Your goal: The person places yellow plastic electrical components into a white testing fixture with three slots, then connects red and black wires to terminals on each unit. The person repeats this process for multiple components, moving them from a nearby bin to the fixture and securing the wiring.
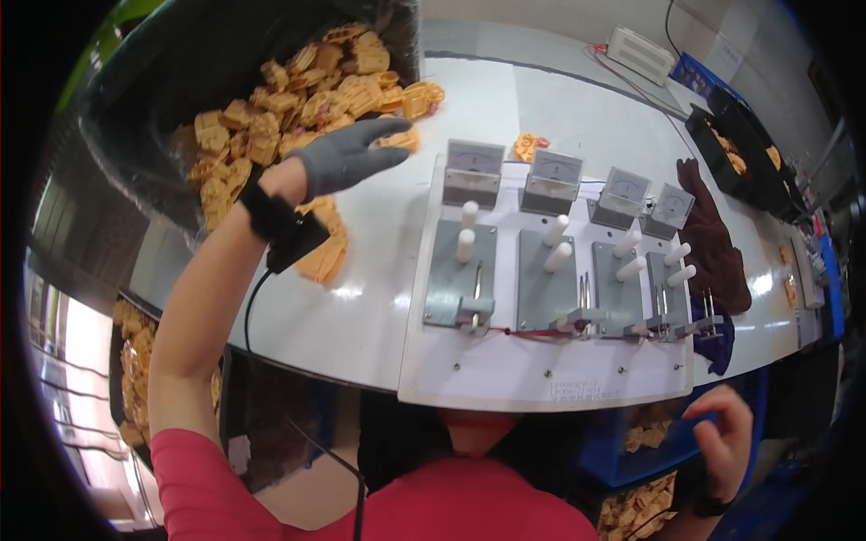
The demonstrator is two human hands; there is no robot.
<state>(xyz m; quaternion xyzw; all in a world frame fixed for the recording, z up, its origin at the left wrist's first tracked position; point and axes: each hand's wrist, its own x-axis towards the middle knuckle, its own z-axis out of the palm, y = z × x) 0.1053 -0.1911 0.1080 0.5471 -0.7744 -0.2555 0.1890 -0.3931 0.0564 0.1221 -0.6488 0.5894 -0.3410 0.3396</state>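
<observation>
My left hand, in a grey glove, reaches to the front right of a heap of yellow-orange moulded plastic parts. One such plastic part sits between its thumb and stretched fingers, touching both as far as I can see. Under my left wrist a larger yellow-orange part lies on the white table. At the lower right, below the table edge, my bare right hand has its fingers bent and apart, with nothing visible in them. A white board with a row of grey test fixtures stands between my hands.
The heap spills from a dark lined bin. Analogue meters line the board's far edge, with a single orange part behind them. Dark cloth lies to the right. Black trays and a pale instrument box stand farther back.
</observation>
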